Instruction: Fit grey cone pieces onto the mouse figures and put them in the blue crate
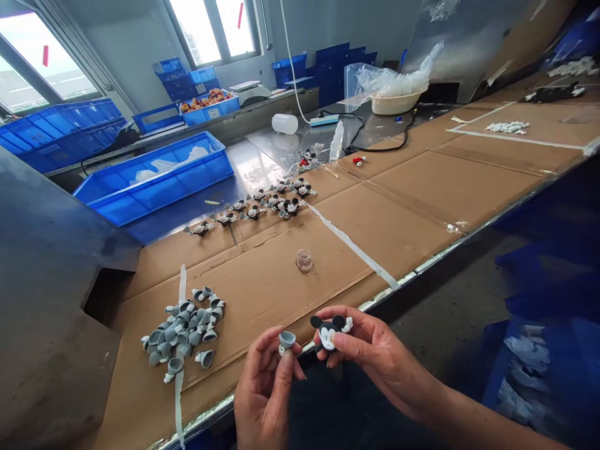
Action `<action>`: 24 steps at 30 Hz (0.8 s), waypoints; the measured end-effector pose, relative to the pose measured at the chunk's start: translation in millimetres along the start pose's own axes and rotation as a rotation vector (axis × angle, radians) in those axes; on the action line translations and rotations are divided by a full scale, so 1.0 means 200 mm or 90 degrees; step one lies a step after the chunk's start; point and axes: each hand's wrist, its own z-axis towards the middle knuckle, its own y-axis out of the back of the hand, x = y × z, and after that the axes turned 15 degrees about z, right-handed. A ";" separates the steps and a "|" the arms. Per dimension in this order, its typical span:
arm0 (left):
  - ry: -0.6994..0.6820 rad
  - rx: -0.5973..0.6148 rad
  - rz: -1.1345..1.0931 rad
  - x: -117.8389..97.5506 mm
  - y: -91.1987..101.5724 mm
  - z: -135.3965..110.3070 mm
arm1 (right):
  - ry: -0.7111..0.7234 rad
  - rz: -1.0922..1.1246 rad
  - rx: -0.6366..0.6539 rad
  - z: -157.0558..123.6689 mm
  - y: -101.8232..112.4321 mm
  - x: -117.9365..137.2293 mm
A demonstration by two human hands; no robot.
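Left hand holds cup, right hand Mickey figure (ears forward).

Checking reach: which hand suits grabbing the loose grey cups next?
Left, probably: the left hand sits nearest the grey cups, though holding a cup; the right hand holds a mouse-head piece farther off.

Left hand holds a grey cup, right hand a Mickey figure (black-eared).

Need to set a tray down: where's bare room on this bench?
Bare cardboard lies right of the white tape strip, up to the bench's metal edge. Smaller room surrounds the clear jar. Crowded: the grey cups and cartoon-mouse pieces.
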 end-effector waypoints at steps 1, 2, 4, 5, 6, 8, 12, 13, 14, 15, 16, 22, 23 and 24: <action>0.007 0.007 -0.010 -0.01 -0.01 -0.01 | 0.011 -0.005 0.007 0.00 0.00 0.00; 0.008 0.012 -0.015 -0.01 -0.02 -0.02 | 0.021 -0.009 0.013 0.00 0.00 0.00; -0.005 0.013 -0.017 -0.02 -0.03 -0.03 | 0.035 -0.021 0.016 0.01 0.01 0.00; -0.018 0.011 -0.011 -0.02 -0.04 -0.04 | 0.036 -0.028 0.018 0.01 0.01 0.00; -0.035 0.006 -0.003 -0.01 -0.05 -0.05 | 0.034 -0.036 0.023 0.01 0.01 0.00; -0.090 -0.009 0.015 -0.01 -0.06 -0.06 | 0.023 -0.052 0.040 0.00 0.02 -0.01; -0.257 -0.029 0.067 0.01 -0.07 -0.06 | 0.038 -0.116 0.071 -0.02 0.02 -0.02; -0.286 -0.029 0.088 0.02 -0.08 -0.06 | 0.067 -0.162 0.082 -0.02 0.02 -0.02; -0.307 -0.027 0.111 0.03 -0.07 -0.06 | 0.106 -0.220 0.096 -0.03 0.02 -0.02; -0.322 -0.024 0.134 0.04 -0.07 -0.06 | 0.151 -0.279 0.111 -0.03 0.02 -0.02; -0.335 -0.020 0.153 0.04 -0.07 -0.06 | 0.199 -0.332 0.125 -0.03 0.02 -0.02; -0.350 -0.019 0.183 0.06 -0.07 -0.07 | 0.348 -0.400 0.147 -0.04 0.01 0.01; -0.346 -0.020 0.180 0.06 -0.07 -0.07 | 0.363 -0.401 0.154 -0.04 0.01 0.01; -0.342 -0.022 0.177 0.06 -0.07 -0.07 | 0.382 -0.404 0.166 -0.04 0.01 0.01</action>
